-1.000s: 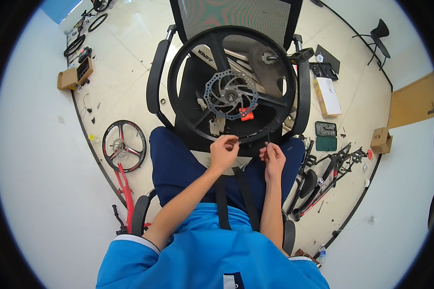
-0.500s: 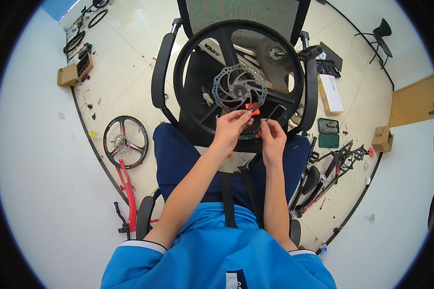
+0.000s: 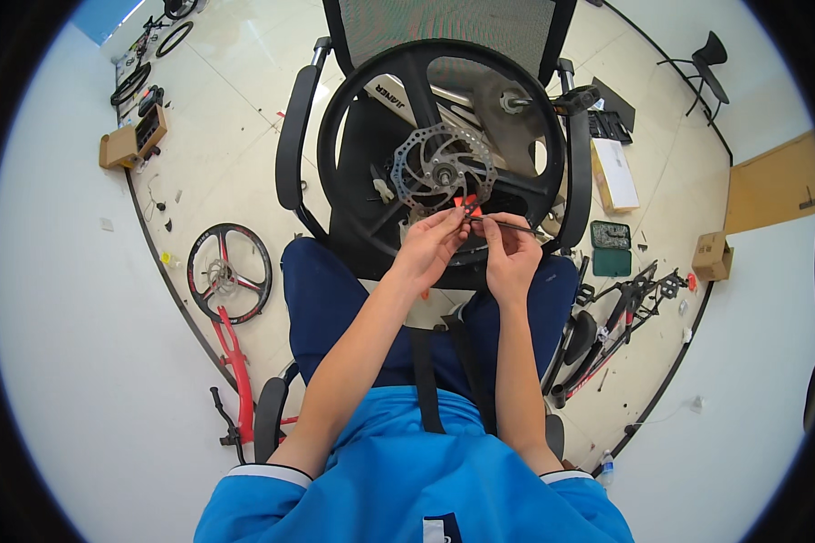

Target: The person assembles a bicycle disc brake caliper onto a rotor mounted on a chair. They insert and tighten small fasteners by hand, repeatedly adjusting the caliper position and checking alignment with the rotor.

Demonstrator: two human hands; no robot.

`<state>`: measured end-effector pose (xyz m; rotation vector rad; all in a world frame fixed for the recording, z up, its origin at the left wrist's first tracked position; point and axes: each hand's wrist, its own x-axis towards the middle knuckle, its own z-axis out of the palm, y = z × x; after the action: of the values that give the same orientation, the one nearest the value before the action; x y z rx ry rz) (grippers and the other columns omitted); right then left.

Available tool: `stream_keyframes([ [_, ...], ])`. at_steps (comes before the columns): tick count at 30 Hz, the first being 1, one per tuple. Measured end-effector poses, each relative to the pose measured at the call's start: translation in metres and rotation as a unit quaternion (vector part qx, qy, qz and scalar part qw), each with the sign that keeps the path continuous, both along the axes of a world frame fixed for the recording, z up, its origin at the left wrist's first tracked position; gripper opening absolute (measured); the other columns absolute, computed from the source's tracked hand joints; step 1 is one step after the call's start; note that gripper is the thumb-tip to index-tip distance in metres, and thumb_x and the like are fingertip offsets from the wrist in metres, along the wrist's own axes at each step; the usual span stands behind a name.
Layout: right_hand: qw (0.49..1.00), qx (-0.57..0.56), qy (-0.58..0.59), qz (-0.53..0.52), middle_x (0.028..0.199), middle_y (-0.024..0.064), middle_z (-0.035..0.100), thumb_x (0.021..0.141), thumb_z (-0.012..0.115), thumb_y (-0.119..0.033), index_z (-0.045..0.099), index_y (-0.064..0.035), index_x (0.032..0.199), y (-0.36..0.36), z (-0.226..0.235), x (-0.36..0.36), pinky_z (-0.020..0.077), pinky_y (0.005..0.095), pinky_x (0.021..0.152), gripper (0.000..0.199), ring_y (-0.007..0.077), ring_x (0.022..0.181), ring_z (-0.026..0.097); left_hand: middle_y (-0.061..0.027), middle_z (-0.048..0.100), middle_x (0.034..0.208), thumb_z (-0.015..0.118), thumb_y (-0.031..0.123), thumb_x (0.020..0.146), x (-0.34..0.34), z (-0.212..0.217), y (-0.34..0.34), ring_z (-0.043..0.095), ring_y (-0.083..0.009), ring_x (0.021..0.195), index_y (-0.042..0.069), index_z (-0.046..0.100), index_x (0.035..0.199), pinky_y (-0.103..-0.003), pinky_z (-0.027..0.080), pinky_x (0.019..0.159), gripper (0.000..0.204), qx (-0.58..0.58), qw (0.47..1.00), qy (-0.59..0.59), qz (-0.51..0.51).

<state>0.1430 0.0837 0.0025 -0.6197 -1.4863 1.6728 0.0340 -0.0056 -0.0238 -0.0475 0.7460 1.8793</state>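
A black spoked bicycle wheel (image 3: 358,90) rests on a black mesh office chair (image 3: 444,23) at twelve o'clock from the person. The left hand (image 3: 430,249) pinches a small red part (image 3: 466,203) just below the silver perforated brake disc (image 3: 442,168) at the wheel's hub. The right hand (image 3: 509,253) is closed around a thin dark metal tool (image 3: 507,223), pointing toward nine o'clock, its tip at the red part.

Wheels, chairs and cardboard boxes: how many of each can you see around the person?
Spoked bike wheels: 2, the black wheel on the office chair and the wheel on the floor by the red frame.
Chairs: 2, that office chair and a small black chair far off.
Cardboard boxes: 2, one at left, one at right.
Total: 6
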Motion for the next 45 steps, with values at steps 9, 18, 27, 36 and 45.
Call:
stream_keyframes([
  [9,0.967,0.237,-0.052,-0.079,0.100,0.0136,0.074,0.090,0.070,0.006,0.071,0.0038,0.103,-0.015,-0.010,-0.011,0.0566,0.0289,0.084,0.013,0.0197,0.093,0.073,-0.0034,0.071,0.103,0.070,0.014,0.099,-0.004,-0.003,0.006,0.065,-0.0099,0.092,0.003,0.071,0.113,-0.022,0.055,0.085,0.018,-0.005,0.997,-0.067,0.040],
  [18,0.931,0.336,-0.061,-0.132,0.105,0.0177,0.074,0.084,0.071,0.009,0.070,0.0016,0.104,-0.016,-0.026,-0.032,0.0581,0.0367,0.088,0.021,0.0323,0.097,0.073,-0.0039,0.068,0.098,0.068,0.024,0.100,-0.010,-0.011,0.029,0.064,-0.0151,0.097,0.006,0.068,0.106,-0.029,0.054,0.091,0.019,-0.035,0.986,-0.146,0.072],
  [27,0.910,0.393,-0.106,-0.082,0.101,0.0172,0.073,0.081,0.071,0.008,0.069,0.0009,0.101,-0.002,-0.012,-0.033,0.0588,0.0385,0.083,0.021,0.0340,0.093,0.072,-0.0045,0.069,0.102,0.068,0.028,0.100,-0.010,-0.021,0.038,0.065,-0.0166,0.097,0.006,0.068,0.105,-0.032,0.055,0.092,0.023,-0.054,0.979,-0.165,0.103],
  [36,0.891,0.434,-0.119,-0.064,0.098,0.0151,0.073,0.085,0.071,0.004,0.068,-0.0007,0.098,0.005,0.000,-0.036,0.0583,0.0374,0.078,0.015,0.0332,0.089,0.071,-0.0035,0.070,0.103,0.069,0.031,0.100,-0.006,0.004,0.041,0.065,-0.0163,0.097,0.008,0.070,0.105,-0.030,0.053,0.089,0.023,-0.087,0.976,-0.166,0.109],
  [45,0.891,0.433,-0.136,-0.028,0.099,0.0147,0.073,0.086,0.071,0.003,0.068,-0.0016,0.099,0.011,0.010,-0.043,0.0583,0.0364,0.077,0.014,0.0327,0.089,0.072,-0.0044,0.071,0.112,0.068,0.032,0.099,-0.013,0.003,0.039,0.064,-0.0212,0.110,0.008,0.069,0.113,-0.036,0.051,0.098,0.027,-0.104,0.973,-0.187,0.084],
])
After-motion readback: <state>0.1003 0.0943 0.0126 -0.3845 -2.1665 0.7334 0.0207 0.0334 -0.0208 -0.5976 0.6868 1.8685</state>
